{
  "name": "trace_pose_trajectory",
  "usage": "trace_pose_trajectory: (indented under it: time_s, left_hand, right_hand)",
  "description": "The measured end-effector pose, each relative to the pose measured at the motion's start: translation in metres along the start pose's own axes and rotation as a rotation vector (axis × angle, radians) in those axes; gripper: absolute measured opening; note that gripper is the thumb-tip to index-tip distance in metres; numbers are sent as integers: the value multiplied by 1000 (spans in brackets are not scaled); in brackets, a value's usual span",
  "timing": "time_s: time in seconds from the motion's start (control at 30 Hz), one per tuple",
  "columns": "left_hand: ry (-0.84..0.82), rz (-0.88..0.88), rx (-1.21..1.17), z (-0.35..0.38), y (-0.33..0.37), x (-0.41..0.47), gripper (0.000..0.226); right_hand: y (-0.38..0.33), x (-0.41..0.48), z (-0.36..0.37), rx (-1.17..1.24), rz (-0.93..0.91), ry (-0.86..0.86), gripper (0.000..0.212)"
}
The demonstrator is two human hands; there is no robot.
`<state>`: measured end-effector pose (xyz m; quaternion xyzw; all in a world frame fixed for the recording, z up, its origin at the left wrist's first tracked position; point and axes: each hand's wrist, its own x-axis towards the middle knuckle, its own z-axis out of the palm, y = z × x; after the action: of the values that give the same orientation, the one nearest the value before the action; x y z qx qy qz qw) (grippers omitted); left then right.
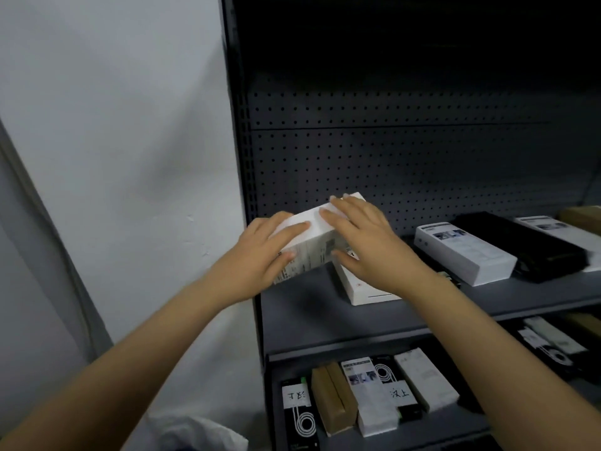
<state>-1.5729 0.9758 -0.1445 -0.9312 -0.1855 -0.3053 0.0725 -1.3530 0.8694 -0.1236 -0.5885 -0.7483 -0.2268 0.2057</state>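
I have the white box (313,247) clasped at its left end by my left hand (263,252) and across its top by my right hand (364,242), tilted above the shelf (325,317), left end, not yet set down, I judge, partly over the flat box (367,288).

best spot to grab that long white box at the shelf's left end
Take the long white box near each end, as the left hand and right hand do, coming from the front and above: thumbs on the printed near face, fingers over the top. It is long and tilted, partly over a flat box, so a one-hand middle grip might let it swing.
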Motion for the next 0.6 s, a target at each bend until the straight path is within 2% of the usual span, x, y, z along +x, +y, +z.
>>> trace_pose_trajectory:
  time_s: [0.07, 0.17, 0.27, 0.37, 0.5, 0.6]
  left_hand:
    - [-58, 51, 10, -3, -2, 2, 50]
    - [-78, 70, -14, -5, -1, 3, 53]
    - [33, 82, -32, -8, 3, 6, 55]
    - [177, -1, -33, -11, 6, 9, 59]
    - [251, 32, 61, -2, 7, 10, 48]
    - [239, 87, 128, 12, 13, 11, 38]
  right_hand:
    - [2, 2, -1, 9, 11, -80, 68]
    - [5, 1, -8, 70, 27, -94, 65]
    - [7, -8, -14, 159, 123, -81, 61]
    - [4, -23, -8, 225, 302, -57, 63]
    - [8, -50, 4, 580, 636, 123, 62]
    - [10, -66, 1, 852, 757, 271, 51]
